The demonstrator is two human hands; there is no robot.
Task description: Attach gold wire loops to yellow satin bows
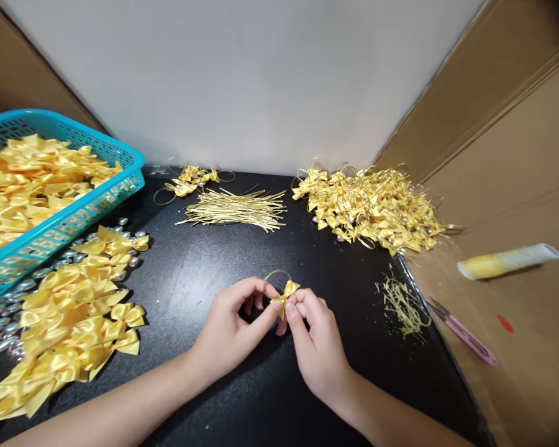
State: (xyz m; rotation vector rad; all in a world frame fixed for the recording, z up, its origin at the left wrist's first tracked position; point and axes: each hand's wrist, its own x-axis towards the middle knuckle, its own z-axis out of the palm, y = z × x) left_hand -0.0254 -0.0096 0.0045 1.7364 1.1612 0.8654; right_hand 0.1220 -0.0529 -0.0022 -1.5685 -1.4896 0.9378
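A small yellow ribbon bow (287,290) is pinched between my two hands above the middle of the black table. My left hand (242,316) grips its left side between thumb and fingers. On the other side, the thumb and fingers of my right hand (314,338) close on the bow's right part. A thin gold wire loop (278,272) rises behind the bow. My fingers partly cover the bow, so how the wire is joined to it is hidden.
Loose yellow bows (74,316) and silvery beads (0,323) lie left, by a turquoise basket (140,167) of bows. Behind are gold wire pieces (237,208) and looped bows (372,211). At right are wire scraps (403,304), pink-handled snips (468,338) and a tube (507,262).
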